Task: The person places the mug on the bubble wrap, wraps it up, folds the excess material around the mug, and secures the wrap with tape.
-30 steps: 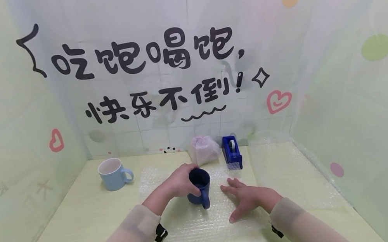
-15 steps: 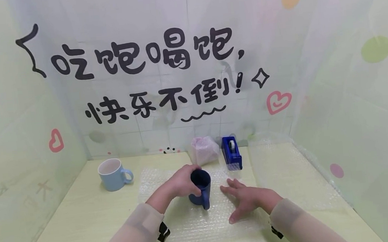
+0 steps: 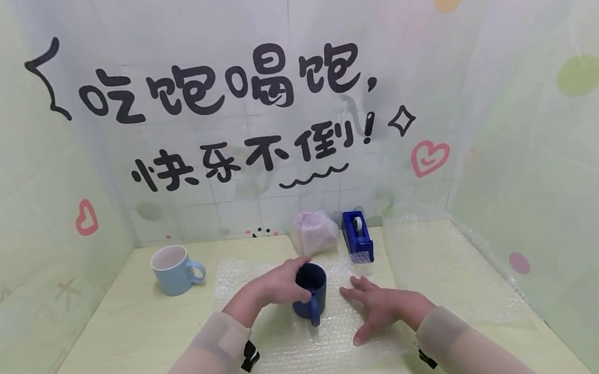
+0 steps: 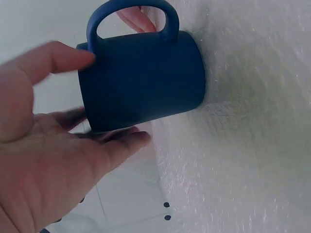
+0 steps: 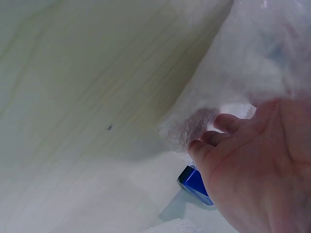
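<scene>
A dark blue mug (image 3: pixel 312 291) stands upright on a sheet of bubble wrap (image 3: pixel 294 356), its handle toward me. My left hand (image 3: pixel 279 284) holds it from the left near the rim. In the left wrist view the thumb of the left hand (image 4: pixel 53 136) lies at the mug's (image 4: pixel 143 82) rim beside the handle, and the fingers reach along the opposite side. Right of the mug, my right hand (image 3: pixel 381 307) rests on the wrap with its fingers spread. The right wrist view has the right hand (image 5: pixel 257 160) against the raised edge of the bubble wrap (image 5: pixel 233 73).
A light blue mug (image 3: pixel 173 271) stands at the back left. Behind the wrap sit a bundle in whitish wrapping (image 3: pixel 316 232) and a blue tape dispenser (image 3: pixel 357 237). More bubble wrap (image 3: pixel 448 269) lies at the right. Printed curtains (image 3: pixel 258 209) enclose the table.
The dark blue mug has shifted slightly right and toward me, its handle turning a little, with my left hand at it. My right hand stays in place.
</scene>
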Motion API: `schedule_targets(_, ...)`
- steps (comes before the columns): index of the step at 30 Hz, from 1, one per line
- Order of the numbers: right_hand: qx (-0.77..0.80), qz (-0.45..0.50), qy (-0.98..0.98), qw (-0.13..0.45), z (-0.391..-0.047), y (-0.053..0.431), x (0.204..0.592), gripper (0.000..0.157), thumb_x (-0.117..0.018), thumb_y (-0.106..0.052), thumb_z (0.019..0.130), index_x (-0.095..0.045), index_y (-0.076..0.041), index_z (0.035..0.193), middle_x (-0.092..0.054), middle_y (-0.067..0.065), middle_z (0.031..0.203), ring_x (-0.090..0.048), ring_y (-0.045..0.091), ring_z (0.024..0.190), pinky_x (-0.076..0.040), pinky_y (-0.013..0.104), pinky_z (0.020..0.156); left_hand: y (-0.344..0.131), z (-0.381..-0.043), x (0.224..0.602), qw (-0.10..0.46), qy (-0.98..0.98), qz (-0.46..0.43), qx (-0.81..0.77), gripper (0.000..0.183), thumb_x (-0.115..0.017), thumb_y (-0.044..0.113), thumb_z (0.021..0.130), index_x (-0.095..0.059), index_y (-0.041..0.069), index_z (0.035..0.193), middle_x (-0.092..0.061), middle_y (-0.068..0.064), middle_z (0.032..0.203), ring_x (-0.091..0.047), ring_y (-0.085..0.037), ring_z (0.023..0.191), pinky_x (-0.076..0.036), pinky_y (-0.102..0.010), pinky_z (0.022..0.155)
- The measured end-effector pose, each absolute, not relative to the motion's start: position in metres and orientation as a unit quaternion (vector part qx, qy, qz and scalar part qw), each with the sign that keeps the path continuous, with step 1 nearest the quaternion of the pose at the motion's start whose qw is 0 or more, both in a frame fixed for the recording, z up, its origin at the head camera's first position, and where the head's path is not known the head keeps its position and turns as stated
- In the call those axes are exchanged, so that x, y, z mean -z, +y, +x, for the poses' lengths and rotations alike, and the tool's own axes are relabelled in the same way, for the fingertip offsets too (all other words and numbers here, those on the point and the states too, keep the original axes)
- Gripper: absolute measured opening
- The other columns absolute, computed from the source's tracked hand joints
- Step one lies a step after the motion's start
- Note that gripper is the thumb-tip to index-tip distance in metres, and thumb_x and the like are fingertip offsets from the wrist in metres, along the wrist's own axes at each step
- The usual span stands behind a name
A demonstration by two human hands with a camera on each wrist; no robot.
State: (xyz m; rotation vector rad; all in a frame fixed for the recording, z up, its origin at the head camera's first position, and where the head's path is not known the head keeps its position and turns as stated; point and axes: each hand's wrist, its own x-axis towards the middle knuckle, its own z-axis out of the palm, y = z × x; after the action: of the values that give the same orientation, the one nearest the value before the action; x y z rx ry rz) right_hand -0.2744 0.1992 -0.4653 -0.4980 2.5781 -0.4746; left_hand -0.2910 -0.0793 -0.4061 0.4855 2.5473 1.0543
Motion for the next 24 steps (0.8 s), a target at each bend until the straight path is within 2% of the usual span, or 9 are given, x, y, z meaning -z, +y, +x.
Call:
schedule_targets(3, 0.17, -0.182, 0.94, 0.234, -0.275, 0.199, 0.466, 0.117, -0.096, -0.055, 0.079, -0.032, -0.031, 0.174, -0.009, 0.01, 0.187, -0.004, 0.041, 0.173, -0.024, 0.079, 0.128, -0.075, -0.287, 0.407, 0.157, 0.91, 0.144, -0.355, 0.107, -0.09, 0.04, 0.085, -0.035, -0.006, 0.164, -0.052, -0.027, 0.154, -0.057, -0.036, 0.135, -0.049, -0.057, 0.12)
schedule_targets(5, 0.168, -0.183, 0.94, 0.232, -0.276, 0.199, 0.466, 0.117, -0.096, -0.055, 0.079, -0.032, -0.031, 0.174, -0.009, 0.011, 0.187, -0.004, 0.041, 0.173, -0.024, 0.079, 0.128, -0.071, -0.285, 0.409, 0.129, 0.918, 0.133, -0.351, 0.107, -0.095, 0.044, 0.08, -0.042, -0.012, 0.154, -0.059, -0.026, 0.141, -0.062, -0.035, 0.125, -0.054, -0.055, 0.113)
schedule_targets(9, 0.17, -0.189, 0.94, 0.229, -0.273, 0.199, 0.465, 0.117, -0.096, -0.054, 0.079, -0.032, -0.03, 0.174, -0.01, 0.013, 0.186, -0.005, 0.042, 0.172, -0.024, 0.078, 0.129, -0.067, -0.283, 0.413, 0.081, 0.921, 0.13, -0.359, 0.084, -0.099, 0.026, 0.075, -0.054, -0.011, 0.135, -0.067, -0.021, 0.121, -0.066, -0.031, 0.109, -0.058, -0.051, 0.104)
schedule_targets(13, 0.173, -0.191, 0.939, 0.227, -0.272, 0.199, 0.463, 0.117, -0.096, -0.053, 0.079, -0.032, -0.029, 0.174, -0.01, 0.013, 0.186, -0.006, 0.041, 0.172, -0.025, 0.076, 0.13, -0.07, -0.284, 0.415, 0.074, 0.914, 0.125, -0.379, 0.078, -0.095, 0.016, 0.077, -0.055, -0.007, 0.139, -0.07, -0.022, 0.126, -0.067, -0.031, 0.111, -0.059, -0.05, 0.103)
schedule_targets(17, 0.172, -0.19, 0.94, 0.227, -0.272, 0.199, 0.461, 0.117, -0.096, -0.052, 0.079, -0.032, -0.028, 0.174, -0.01, 0.014, 0.186, -0.005, 0.041, 0.173, -0.025, 0.075, 0.13, -0.074, -0.285, 0.417, 0.079, 0.909, 0.116, -0.392, 0.081, -0.096, 0.019, 0.079, -0.056, -0.001, 0.146, -0.07, -0.021, 0.134, -0.067, -0.031, 0.116, -0.058, -0.05, 0.104)
schedule_targets(24, 0.175, -0.187, 0.938, 0.233, -0.271, 0.199, 0.461, 0.118, -0.096, -0.053, 0.079, -0.032, -0.028, 0.174, -0.01, 0.013, 0.186, -0.005, 0.041, 0.173, -0.023, 0.076, 0.131, -0.079, -0.283, 0.417, 0.088, 0.912, 0.116, -0.383, 0.071, -0.097, 0.021, 0.079, -0.062, -0.004, 0.136, -0.073, -0.019, 0.126, -0.067, -0.028, 0.109, -0.059, -0.05, 0.103)
